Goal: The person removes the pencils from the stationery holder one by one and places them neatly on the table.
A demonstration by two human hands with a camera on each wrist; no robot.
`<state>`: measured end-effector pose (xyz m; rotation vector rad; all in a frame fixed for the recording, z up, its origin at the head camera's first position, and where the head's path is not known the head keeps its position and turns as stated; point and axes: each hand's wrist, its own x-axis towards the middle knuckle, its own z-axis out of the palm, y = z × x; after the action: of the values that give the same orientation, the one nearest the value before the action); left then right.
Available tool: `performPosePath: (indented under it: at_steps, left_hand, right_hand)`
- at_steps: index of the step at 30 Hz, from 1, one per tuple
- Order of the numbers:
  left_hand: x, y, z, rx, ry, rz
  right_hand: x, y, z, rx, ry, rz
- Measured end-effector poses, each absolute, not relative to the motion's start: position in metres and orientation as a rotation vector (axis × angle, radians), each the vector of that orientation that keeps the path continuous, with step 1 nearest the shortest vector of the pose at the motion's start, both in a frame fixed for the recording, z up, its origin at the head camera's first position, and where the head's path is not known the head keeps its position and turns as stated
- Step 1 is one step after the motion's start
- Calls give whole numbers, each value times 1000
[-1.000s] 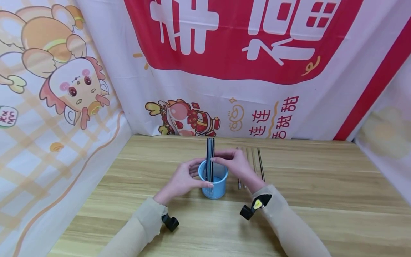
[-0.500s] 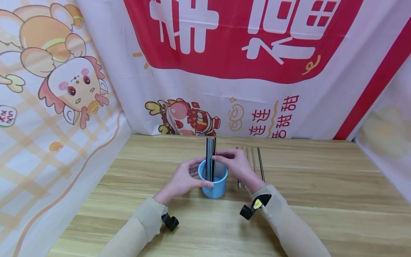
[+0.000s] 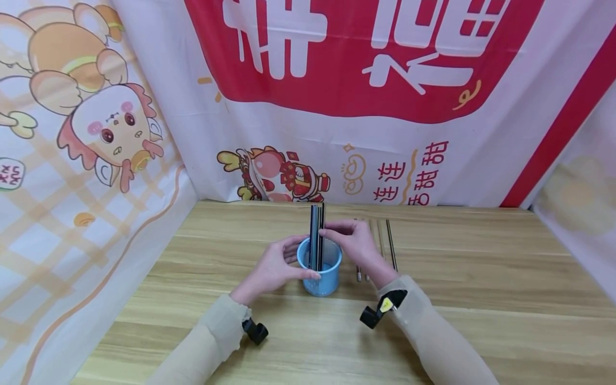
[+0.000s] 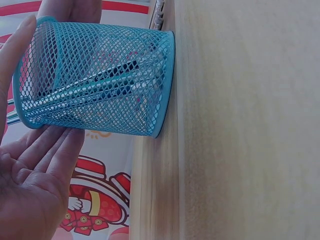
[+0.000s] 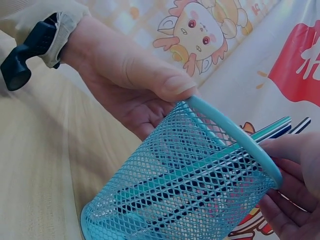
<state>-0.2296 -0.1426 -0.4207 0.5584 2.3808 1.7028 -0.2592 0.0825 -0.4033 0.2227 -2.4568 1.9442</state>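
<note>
I count one left hand [image 3: 274, 267], one right hand [image 3: 355, 244], one blue mesh cup [image 3: 324, 285], one table [image 3: 308, 358] and two black wrist cameras [image 3: 258, 334]. Loose pencils [image 3: 392, 246]: at least four; the cup's pencils [image 3: 314, 227] are too bunched to number.

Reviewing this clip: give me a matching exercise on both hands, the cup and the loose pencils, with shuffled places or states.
Things
1. mesh pencil cup
2. loose pencils
3. left hand
4. right hand

Places or states
A. lying on the wood-grain tabletop, right of the cup
B. at the standing pencils, thumb beside them
C. light blue, upright
D. round the cup's left side, thumb at the rim

Pairs: 1-C, 2-A, 3-D, 4-B
</note>
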Motion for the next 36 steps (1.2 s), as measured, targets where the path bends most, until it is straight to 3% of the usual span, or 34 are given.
performPosePath:
  at_steps: [22,36]
  left_hand:
    - [-231,-143,-423,563,2398,1686]
    - [-230,-142,-420,555,2402,1695]
  right_hand:
    - [-253,101,-379,166,-2360,1958]
    - [-257,135,-357,211,-1989,2052]
